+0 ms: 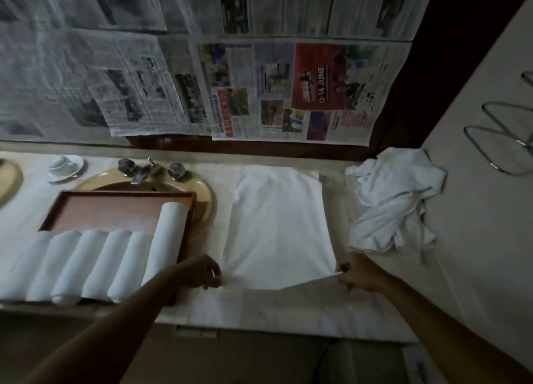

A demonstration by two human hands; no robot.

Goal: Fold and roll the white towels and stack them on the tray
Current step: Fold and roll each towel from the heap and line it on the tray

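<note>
Both hands are pinching the near corners of the flat towel (277, 228) on the counter, left hand (202, 272) and right hand (356, 272) with fingers curled tight. Wooden tray (115, 207) sits to the left with rolled towels (86, 265) lined up across it, and a crumpled towel pile (395, 196) lies off to the right

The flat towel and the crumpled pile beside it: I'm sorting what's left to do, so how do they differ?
The flat towel lies spread smooth on the counter, while the crumpled pile sits bunched and creased in the corner. The left hand and right hand pinch the flat towel's near corners; nothing touches the crumpled pile. Both are white and neither is rolled yet.
</note>
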